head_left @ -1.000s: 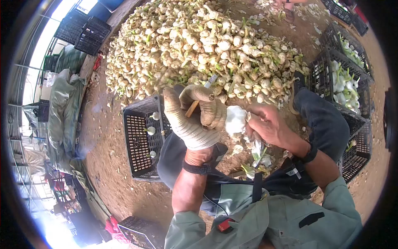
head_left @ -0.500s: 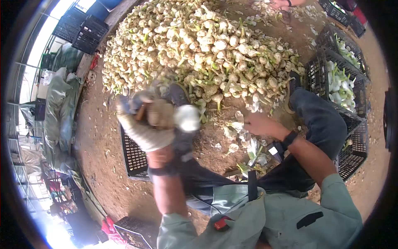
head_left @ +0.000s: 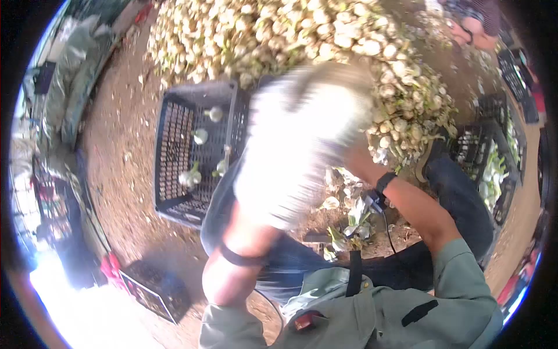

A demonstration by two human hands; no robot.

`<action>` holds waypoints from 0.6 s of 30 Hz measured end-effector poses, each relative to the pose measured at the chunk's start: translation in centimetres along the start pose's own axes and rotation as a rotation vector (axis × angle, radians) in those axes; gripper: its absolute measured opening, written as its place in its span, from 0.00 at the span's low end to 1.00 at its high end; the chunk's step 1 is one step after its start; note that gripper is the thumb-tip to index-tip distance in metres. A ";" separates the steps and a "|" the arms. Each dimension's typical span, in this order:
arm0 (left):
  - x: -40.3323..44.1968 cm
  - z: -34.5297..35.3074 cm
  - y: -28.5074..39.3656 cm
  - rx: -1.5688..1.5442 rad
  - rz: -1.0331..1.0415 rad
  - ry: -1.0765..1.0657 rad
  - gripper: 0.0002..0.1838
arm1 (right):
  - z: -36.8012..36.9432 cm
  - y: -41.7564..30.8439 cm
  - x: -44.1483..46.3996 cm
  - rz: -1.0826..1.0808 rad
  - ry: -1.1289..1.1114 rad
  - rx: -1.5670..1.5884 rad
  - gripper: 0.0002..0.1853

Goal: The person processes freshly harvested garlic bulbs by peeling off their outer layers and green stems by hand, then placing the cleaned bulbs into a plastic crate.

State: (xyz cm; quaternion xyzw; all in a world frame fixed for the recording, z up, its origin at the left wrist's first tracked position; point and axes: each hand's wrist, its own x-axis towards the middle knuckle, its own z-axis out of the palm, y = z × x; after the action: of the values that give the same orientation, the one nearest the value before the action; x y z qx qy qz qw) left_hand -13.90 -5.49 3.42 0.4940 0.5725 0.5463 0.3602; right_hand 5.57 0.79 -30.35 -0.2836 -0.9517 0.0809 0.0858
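Note:
My left hand, in a white glove, is raised across the middle of the view, large and smeared by motion. Its fingers cannot be made out, nor whether anything is in them. Behind the glove, my right hand is bare and mostly hidden; only its back edge and wrist show, near the lower edge of the garlic pile. Left of my leg stands a black plastic crate with several trimmed garlic bulbs lying in it. Peeled skins and cut green leaves are scattered on the ground between my legs.
Crates with pale green-white produce stand beyond my right knee. Another person is at the upper right by the pile. A dark crate lies at the lower left. A thin black cable hangs near my right forearm.
My gloved left hand has swung up and right, now in front of my right hand. The view has shifted left, bringing the inside of the crate with bulbs into sight.

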 end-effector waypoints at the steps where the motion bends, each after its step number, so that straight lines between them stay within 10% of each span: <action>1: -0.7 1.8 0.8 0.078 0.001 -0.029 0.21 | 3.5 1.6 -0.2 -0.326 0.313 -0.184 0.24; 5: -1.8 2.6 0.7 0.095 0.080 -0.377 0.20 | 4.1 0.4 7.0 -0.022 -0.531 -0.115 0.24; 9: -2.1 0.5 -1.5 0.029 0.034 -0.474 0.19 | 7.5 1.4 7.5 -0.254 -0.525 -0.495 0.22; 18: -1.8 0.2 -0.3 -0.036 0.023 -0.613 0.18 | 5.3 1.9 6.2 -0.255 -0.527 -0.236 0.18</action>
State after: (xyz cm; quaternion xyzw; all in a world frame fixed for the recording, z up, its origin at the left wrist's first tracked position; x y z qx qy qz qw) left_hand -13.30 -7.17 2.83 0.6356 0.4220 0.3859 0.5187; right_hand 0.35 5.24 -35.16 -0.1391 -0.9718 0.0291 -0.1880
